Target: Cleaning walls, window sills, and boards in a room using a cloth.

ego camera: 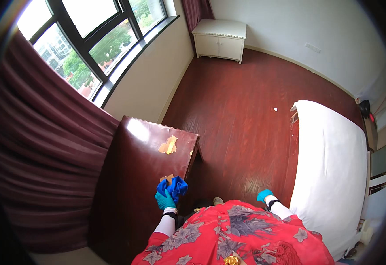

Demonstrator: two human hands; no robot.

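My left hand (165, 200), in a teal glove, grips a bunched blue cloth (177, 187) at the near right part of a dark red wooden table (136, 172). The cloth partly covers a patch of peeled surface; whether it presses on the tabletop I cannot tell. Farther along the same top, a larger peeled patch (168, 145) shows pale yellow and tan. My right hand (265, 195), also gloved in teal, hangs over the floor between the table and a white-covered bed-like piece (328, 172). Its fingers are mostly turned away, and nothing can be seen in it.
A purple curtain (57, 155) hangs along the table's left side, below dark-framed windows (87, 39). Against the far wall stands a white two-door cabinet (220, 41). A small white scrap (275, 109) lies on the reddish wood floor (236, 109). Various items (367, 111) crowd the right edge.
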